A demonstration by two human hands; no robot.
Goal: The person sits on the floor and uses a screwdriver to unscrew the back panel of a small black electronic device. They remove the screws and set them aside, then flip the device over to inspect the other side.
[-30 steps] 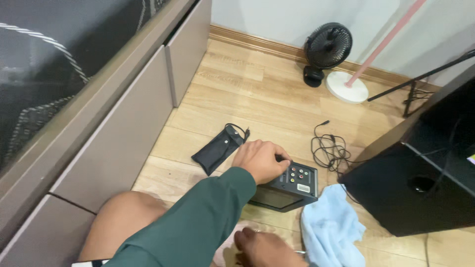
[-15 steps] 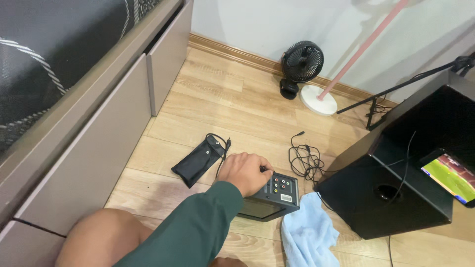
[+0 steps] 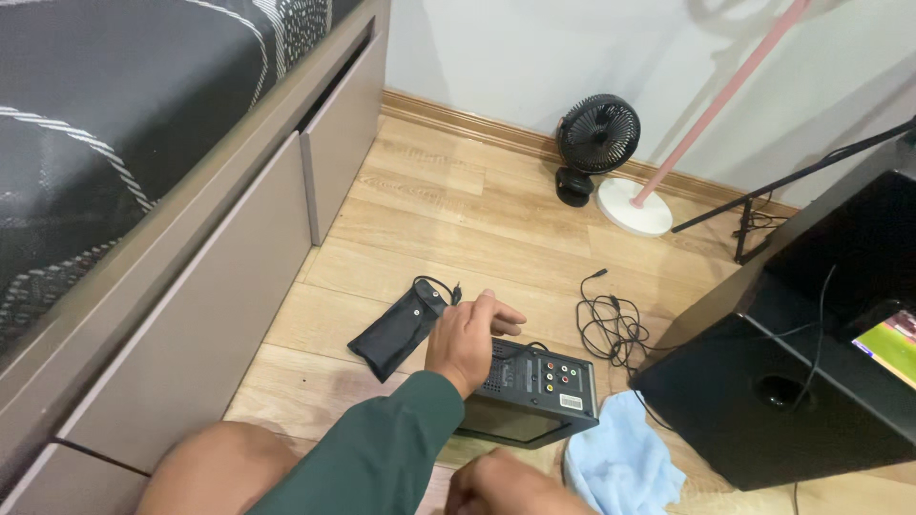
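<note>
Wood floor (image 3: 439, 224), bed drawers (image 3: 200, 315), left hand (image 3: 468, 339) fingers loosely apart on black box (image 3: 534, 393)

hands – 2 (image 3: 468, 339) | black box – 1 (image 3: 534, 393) | pouch – 1 (image 3: 396, 331) | fan – 1 (image 3: 596, 133) | cloth – 1 (image 3: 620, 458)

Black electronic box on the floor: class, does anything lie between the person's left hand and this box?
Nothing visible does. The left hand rests directly on the top left of the black electronic box, fingers spread over its edge. The black pouch lies to the hand's left, and the tangled black cable lies to the right, both off to the side.
</note>
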